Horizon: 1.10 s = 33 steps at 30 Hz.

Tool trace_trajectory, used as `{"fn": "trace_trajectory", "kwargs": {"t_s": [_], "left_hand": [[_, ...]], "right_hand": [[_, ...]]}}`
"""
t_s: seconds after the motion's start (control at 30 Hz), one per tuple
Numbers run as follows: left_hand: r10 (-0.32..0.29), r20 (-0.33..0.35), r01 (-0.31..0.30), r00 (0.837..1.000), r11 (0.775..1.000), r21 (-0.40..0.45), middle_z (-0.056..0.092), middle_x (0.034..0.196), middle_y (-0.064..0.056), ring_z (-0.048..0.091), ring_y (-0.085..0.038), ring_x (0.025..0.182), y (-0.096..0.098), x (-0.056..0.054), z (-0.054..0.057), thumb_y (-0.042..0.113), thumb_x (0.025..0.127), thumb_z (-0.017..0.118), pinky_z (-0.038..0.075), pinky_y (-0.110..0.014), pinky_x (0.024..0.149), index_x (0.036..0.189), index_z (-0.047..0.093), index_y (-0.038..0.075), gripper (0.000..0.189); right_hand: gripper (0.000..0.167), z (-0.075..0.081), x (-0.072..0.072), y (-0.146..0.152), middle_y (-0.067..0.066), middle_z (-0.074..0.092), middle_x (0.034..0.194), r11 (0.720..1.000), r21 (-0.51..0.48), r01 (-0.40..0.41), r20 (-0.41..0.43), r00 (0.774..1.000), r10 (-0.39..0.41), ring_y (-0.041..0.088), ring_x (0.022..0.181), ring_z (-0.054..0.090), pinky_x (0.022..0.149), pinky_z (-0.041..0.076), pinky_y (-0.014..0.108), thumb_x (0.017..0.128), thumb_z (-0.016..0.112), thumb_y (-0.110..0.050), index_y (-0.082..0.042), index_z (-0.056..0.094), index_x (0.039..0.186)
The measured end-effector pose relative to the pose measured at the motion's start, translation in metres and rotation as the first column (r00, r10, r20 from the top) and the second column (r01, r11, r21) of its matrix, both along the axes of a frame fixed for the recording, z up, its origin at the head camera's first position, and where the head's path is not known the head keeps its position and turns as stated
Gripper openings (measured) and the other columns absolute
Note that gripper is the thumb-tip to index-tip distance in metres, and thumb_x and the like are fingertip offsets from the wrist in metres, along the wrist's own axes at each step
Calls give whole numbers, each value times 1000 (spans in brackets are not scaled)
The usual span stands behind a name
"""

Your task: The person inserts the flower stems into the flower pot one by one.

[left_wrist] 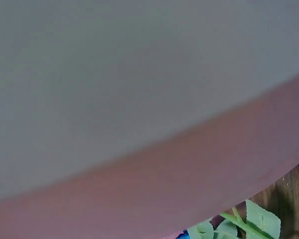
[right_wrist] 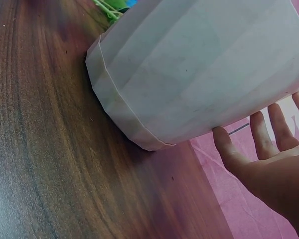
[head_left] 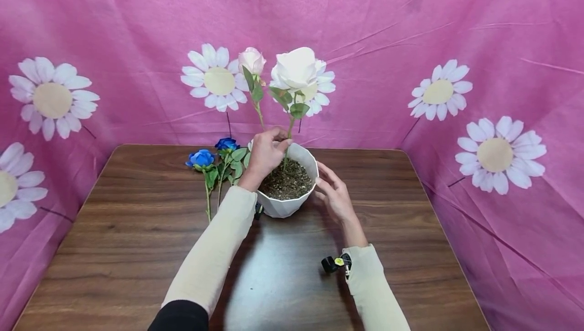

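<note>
A white faceted flowerpot (head_left: 284, 208) filled with dark soil (head_left: 292, 181) stands on the table. From the soil rises a white rose (head_left: 296, 70) on a green stem, which my left hand (head_left: 266, 156) pinches low down between thumb and fingers. Behind that hand passes the stem of a pale pink rose (head_left: 252, 61); its lower end is hidden. Against the pot's right side rest the extended fingers of my right hand (head_left: 335, 194), also seen along the pot wall (right_wrist: 189, 74) in the right wrist view. The left wrist view is mostly blocked by a blurred pale surface.
Two blue roses, one in front (head_left: 201, 159) and one behind (head_left: 226, 144), lie left of the pot with green leaves (head_left: 238, 154). The brown wooden table (head_left: 378, 209) ends at a pink cloth backdrop (head_left: 365, 42) printed with daisies. Small wrist cameras sit on both sleeves.
</note>
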State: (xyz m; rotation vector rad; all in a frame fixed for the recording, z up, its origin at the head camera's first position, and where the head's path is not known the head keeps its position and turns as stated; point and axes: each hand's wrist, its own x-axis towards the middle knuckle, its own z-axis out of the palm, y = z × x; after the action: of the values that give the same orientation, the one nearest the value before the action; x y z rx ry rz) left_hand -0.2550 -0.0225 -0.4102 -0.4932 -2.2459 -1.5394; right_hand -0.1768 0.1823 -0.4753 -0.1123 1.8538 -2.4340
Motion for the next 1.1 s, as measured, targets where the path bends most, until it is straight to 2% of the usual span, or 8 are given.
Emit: {"fn": "trace_trajectory", "kwargs": {"t_s": [0.2, 0.47, 0.67, 0.9, 1.1], "left_hand": [[27, -34, -29, 999, 997, -65, 74, 84, -14, 72, -29, 81, -2, -1, 0, -1, 86, 76, 58, -41, 83, 89, 72, -1, 5], [3, 15, -3, 1000, 999, -32, 73, 85, -16, 72, -30, 82, 1, 2, 2, 0, 88, 76, 58, -39, 80, 90, 71, -3, 6], [-13, 20, 14, 1000, 997, -77, 75, 89, -16, 72, -29, 83, 1, 5, 7, 3, 89, 76, 58, -40, 80, 91, 73, -2, 7], [17, 36, -12, 999, 992, -127, 76, 95, -13, 73, -26, 88, -5, 3, 4, 9, 90, 78, 58, -36, 83, 98, 75, 0, 12], [27, 67, -19, 997, 992, -125, 75, 98, -14, 71, -28, 92, -14, 8, 4, 14, 92, 77, 56, -39, 87, 103, 74, -2, 20]], "right_hand": [[53, -3, -2, -2, 25, 42, 149, 1000, -9, -3, 12, 1000, 3, 20, 117, 56, 93, 54, 40, 101, 51, 0, 4, 37, 153], [54, -2, 1, 0, 25, 41, 151, 1000, -2, 13, 18, 1000, -13, 19, 116, 56, 95, 52, 44, 102, 50, 0, 3, 36, 153], [53, -2, -1, -1, 27, 40, 150, 1000, -4, 2, 7, 1000, -2, 19, 116, 56, 93, 53, 40, 101, 51, -1, 3, 38, 153], [53, -4, -1, -2, 22, 44, 147, 1000, -10, 3, 16, 1000, -3, 21, 116, 56, 94, 52, 43, 102, 51, 0, 2, 37, 153], [53, -2, 0, 0, 21, 45, 147, 1000, -12, 17, 16, 1000, -17, 20, 115, 56, 93, 52, 43, 101, 51, -1, 2, 38, 153]]}}
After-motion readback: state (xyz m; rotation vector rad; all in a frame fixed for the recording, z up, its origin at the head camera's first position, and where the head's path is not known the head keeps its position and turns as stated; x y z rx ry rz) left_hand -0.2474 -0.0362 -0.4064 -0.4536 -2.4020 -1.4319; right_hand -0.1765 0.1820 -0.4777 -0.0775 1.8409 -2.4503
